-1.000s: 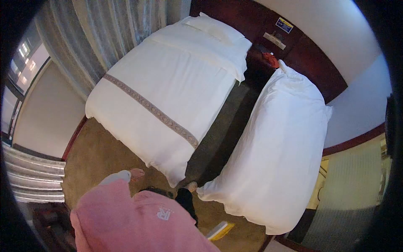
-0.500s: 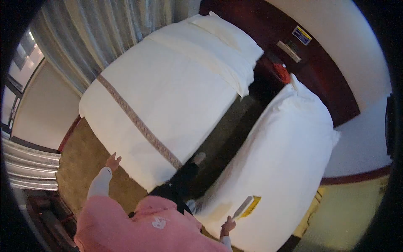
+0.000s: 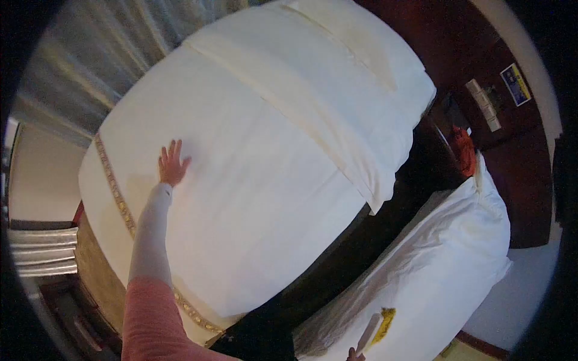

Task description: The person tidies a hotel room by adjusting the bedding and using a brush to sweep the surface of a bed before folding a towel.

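My left hand is open, its fingers spread, over or on the white cover of the large bed; whether the palm presses down I cannot tell. A patterned band runs across that bed near its foot, under my left arm. At the bottom edge my right hand shows only in part, closed round the handle of a brush with a pale back and yellow bristles. Behind the brush lies the white cover of the smaller bed.
A dark gap separates the two beds. White pillows lie at the head of the large one. A red cloth-like thing sits between the beds by the dark headboard. Grey curtains hang at the left.
I have leaned in towards the large bed. My left hand has moved from beside its foot to over the middle of the cover. My right hand still holds the brush, lower in view.
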The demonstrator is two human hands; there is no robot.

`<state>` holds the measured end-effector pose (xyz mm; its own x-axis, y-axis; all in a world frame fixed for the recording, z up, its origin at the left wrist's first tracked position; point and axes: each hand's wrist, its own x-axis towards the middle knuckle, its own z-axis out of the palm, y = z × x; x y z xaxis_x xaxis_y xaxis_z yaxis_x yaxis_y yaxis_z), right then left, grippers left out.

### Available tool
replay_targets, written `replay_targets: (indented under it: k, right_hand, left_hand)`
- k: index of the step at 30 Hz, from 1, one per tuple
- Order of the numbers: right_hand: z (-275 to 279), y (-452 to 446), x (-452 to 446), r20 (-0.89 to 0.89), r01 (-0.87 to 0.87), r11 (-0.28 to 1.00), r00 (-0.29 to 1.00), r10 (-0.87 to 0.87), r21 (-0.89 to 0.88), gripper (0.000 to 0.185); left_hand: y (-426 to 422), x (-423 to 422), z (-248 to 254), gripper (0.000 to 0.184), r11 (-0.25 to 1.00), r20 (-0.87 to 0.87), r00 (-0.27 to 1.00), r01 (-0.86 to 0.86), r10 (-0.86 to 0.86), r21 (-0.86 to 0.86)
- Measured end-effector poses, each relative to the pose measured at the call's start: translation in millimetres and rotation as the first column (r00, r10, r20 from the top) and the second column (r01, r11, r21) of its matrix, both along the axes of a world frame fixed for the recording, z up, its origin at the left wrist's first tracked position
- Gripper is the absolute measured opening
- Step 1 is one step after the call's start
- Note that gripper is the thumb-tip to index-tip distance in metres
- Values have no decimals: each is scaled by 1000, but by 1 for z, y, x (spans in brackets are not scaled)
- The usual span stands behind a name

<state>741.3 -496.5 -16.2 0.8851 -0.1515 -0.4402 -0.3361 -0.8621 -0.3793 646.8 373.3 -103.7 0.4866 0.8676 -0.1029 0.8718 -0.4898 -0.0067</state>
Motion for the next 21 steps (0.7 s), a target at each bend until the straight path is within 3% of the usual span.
replay_targets:
  k: [1, 2, 4, 5, 7, 8, 9, 10, 12, 13, 14, 17, 18, 21]
  right_hand:
    - [-2, -5, 4, -9, 46, 999, 999, -46, 29, 37]
    - [4, -7, 8, -87, 63, 996, 994, -69, -61, 33]
    - [1, -4, 7, 22, 57, 998, 998, -56, -13, 31]
    - [2, -4, 9, 76, 50, 999, 996, -51, 7, 30]
    - [15, 18, 25, -61, -8, 966, 998, -8, -257, 23]
    - [13, 20, 32, -164, 110, 958, 974, -157, -265, 23]
    - [7, 22, 38, -262, 226, 933, 917, -301, -280, 24]
    - [4, 37, 46, -204, 364, 905, 890, -408, -221, 21]
    - [-4, 81, 77, -103, 599, 798, 792, -602, -64, 28]
    - [-2, 96, 91, -118, 593, 805, 800, -588, 8, 30]
    - [2, 108, 105, -129, 583, 809, 811, -571, 78, 32]
    - [8, 142, 154, -169, 546, 815, 837, -520, 196, 36]
    - [6, 158, 176, -116, 607, 770, 794, -596, 198, 33]
    - [-13, 129, 227, -104, 554, 787, 830, -548, 271, 33]
  left_hand:
    - [19, 28, -17, 68, 999, 25, 1000, -7, 6, 32]
    - [36, 56, -38, 67, 998, 54, 998, -12, 8, 59]
    - [37, 132, -54, 62, 990, -24, 990, -137, 138, 40]
    - [35, 173, -69, 60, 987, 46, 993, -109, 104, 119]
    - [11, 252, -77, 56, 976, 120, 991, 28, -55, 216]
    - [-2, 284, -78, 52, 942, 177, 959, 162, -220, 293]
    - [-15, 316, -79, 50, 928, 121, 942, 275, -312, 251]
    - [-32, 349, -54, 44, 909, 174, 898, 416, -405, -32]
    - [-77, 392, -80, 41, 764, 454, 704, 640, -546, -74]
    - [-114, 411, -102, 51, 741, 582, 611, 671, -536, -22]
    - [-146, 423, -112, 54, 697, 579, 596, 714, -556, -66]
    - [-249, 456, -111, 62, 508, 497, 529, 840, -688, -190]
    - [-276, 462, -105, 65, 442, 462, 496, 868, -736, -227]
    - [-341, 452, -79, 74, 222, 386, 361, 906, -849, -360]
